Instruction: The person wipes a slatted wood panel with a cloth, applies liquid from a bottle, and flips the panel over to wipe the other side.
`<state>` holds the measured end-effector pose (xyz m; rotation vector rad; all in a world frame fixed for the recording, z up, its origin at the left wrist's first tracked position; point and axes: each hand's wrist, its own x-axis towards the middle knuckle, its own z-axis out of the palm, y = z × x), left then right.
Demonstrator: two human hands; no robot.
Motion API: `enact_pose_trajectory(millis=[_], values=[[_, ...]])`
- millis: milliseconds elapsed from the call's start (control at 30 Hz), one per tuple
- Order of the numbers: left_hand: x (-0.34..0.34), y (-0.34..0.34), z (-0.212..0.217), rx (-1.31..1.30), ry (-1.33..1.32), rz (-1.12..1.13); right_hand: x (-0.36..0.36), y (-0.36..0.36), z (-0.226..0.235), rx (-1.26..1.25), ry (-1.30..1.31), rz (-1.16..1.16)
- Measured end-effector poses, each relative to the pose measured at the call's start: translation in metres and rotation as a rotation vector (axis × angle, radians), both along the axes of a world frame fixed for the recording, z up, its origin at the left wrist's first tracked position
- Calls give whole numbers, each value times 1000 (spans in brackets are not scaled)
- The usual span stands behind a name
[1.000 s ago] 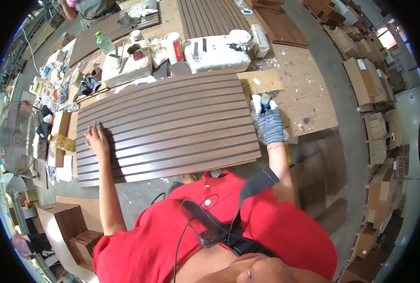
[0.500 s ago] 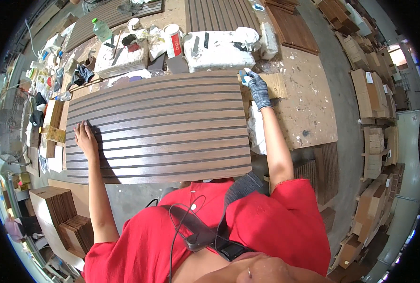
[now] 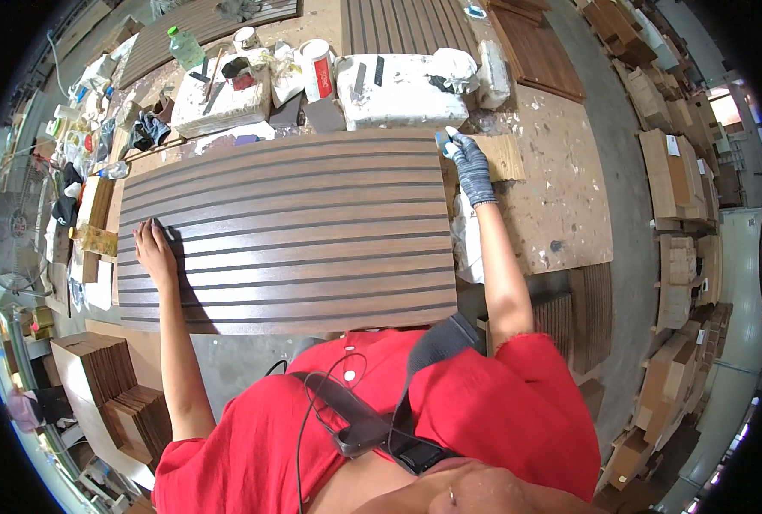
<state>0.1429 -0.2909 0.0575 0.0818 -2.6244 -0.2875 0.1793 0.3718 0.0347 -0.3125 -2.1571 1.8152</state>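
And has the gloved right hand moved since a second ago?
Yes: the gloved right hand has moved away from the body and slightly left, judged against the flat cardboard, which it now overlaps.

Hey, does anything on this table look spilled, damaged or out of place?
Yes, the table: pale and dark spots are scattered over its bare right side, perhaps old splatter. A crumpled white thing shows by the right edge of the panel. The panel itself, under the left hand, shows no clear damage.
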Motion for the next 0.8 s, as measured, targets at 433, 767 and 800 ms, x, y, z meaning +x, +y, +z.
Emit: enact_pose_trajectory(millis=[433,767,800], values=[[1,3,-1,26,0,9,28,-7,8,198,-2,-20],[1,-1,-1,41,-6,10,66,-13,3,415,90,-5],[1,0,1,45,-8,2,69,-15,10,386,92,-4]])
